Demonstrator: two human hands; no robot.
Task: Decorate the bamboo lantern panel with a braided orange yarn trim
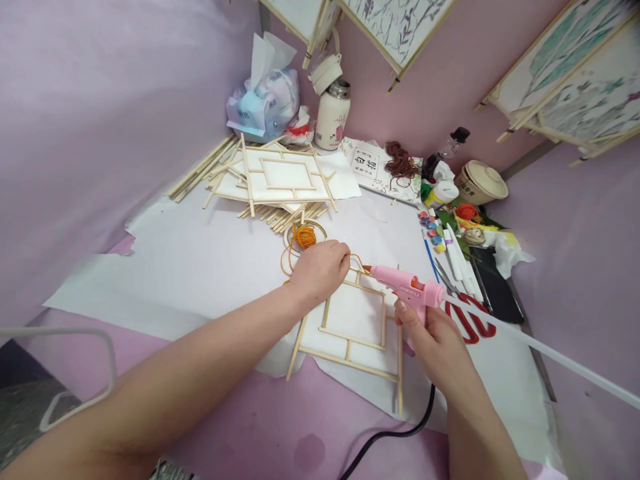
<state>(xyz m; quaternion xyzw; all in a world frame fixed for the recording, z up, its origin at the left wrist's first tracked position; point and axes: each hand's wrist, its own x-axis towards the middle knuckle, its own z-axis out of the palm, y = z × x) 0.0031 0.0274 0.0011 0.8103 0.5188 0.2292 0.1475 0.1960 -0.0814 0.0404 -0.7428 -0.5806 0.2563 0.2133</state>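
Observation:
My right hand (434,339) grips a pink glue gun (407,287), its nozzle pointing left at the top corner of a wooden lattice frame with white paper (356,325). A long clear glue stick (550,357) trails from the gun's back. My left hand (320,269) is closed, pinching an orange cord (356,257) at that same corner, right by the nozzle. The cord runs back to an orange coil (304,236) lying in a ring just behind the hand.
A stack of finished lattice frames (280,179) and loose sticks lies behind. A tissue pack (264,100), thermos (332,115), booklet (373,168), paper cup (479,181), scissors (447,279), brushes and coloured bits line the back and right. The gun's black power cord (400,433) runs toward me.

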